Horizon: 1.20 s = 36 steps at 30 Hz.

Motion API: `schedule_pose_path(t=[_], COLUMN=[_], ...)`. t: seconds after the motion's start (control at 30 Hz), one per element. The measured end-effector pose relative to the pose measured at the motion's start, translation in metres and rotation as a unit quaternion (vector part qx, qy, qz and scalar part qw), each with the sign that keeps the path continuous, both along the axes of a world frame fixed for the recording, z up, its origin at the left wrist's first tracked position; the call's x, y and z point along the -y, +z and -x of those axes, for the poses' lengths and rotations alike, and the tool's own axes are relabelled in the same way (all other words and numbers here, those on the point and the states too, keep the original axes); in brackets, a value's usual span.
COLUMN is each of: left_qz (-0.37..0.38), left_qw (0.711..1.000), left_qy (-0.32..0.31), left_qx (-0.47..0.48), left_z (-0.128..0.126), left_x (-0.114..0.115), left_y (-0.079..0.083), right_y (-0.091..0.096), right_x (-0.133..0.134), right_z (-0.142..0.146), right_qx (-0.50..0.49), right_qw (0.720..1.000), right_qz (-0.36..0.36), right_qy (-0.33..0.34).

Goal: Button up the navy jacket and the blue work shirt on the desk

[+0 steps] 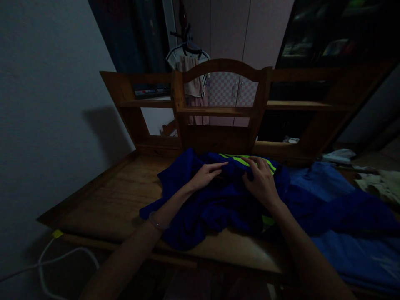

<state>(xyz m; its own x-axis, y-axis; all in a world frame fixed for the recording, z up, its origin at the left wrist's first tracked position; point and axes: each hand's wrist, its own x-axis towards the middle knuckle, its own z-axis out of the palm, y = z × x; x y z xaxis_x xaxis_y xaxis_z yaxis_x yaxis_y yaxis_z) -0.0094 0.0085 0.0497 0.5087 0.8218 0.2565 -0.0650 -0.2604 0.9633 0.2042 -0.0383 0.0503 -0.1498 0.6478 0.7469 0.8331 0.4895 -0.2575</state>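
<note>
Left hand [204,176]: fingers extended, parted, over the blue garment [215,212]. Right hand [261,182]: fingers curled at its yellow stripe [240,161]; cannot tell whether gripping. The garment lies bunched beneath both on the desk [118,187]. Rightward, lighter blue cloth [350,250] bears pale marks, unreadable.

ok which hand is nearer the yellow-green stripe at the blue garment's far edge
Right. The right hand partly covers the stripe; the left hand is just left of it, over the blue garment.

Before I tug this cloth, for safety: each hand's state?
Left hand: open over the blue garment.
Right hand: bent over it; grip cannot be told.
</note>
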Motion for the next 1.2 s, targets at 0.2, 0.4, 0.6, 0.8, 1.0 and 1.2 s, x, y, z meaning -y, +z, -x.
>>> schedule_pose_path(t=[0.2,0.4,0.6,0.8,1.0,1.2], left_qz=[-0.074,-0.068,0.002,0.113,0.171,0.211], left_qw=[0.991,0.996,0.998,0.987,0.981,0.973], left_qy=[0.110,0.063,0.056,0.070,0.011,-0.027], left_qx=[-0.020,-0.012,0.022,0.088,0.088,0.092], left_z=[-0.005,-0.003,-0.006,-0.007,-0.004,-0.005], left_x=[0.000,0.008,0.019,0.014,0.015,0.019], left_y=[-0.039,-0.030,-0.029,-0.036,-0.034,-0.031], right_y=[-0.004,-0.015,-0.014,-0.012,-0.011,-0.009], right_x=[0.002,-0.006,-0.005,-0.001,-0.002,-0.007], right_z=[0.018,0.016,0.013,0.013,0.010,0.001], right_qx=[-0.003,-0.025,-0.042,-0.065,-0.153,-0.172], right_qw=[0.989,0.992,0.983,0.970,0.913,0.865], right_qz=[0.044,0.067,0.123,0.182,0.308,0.396], right_qy=[0.139,0.107,0.132,0.146,0.219,0.258])
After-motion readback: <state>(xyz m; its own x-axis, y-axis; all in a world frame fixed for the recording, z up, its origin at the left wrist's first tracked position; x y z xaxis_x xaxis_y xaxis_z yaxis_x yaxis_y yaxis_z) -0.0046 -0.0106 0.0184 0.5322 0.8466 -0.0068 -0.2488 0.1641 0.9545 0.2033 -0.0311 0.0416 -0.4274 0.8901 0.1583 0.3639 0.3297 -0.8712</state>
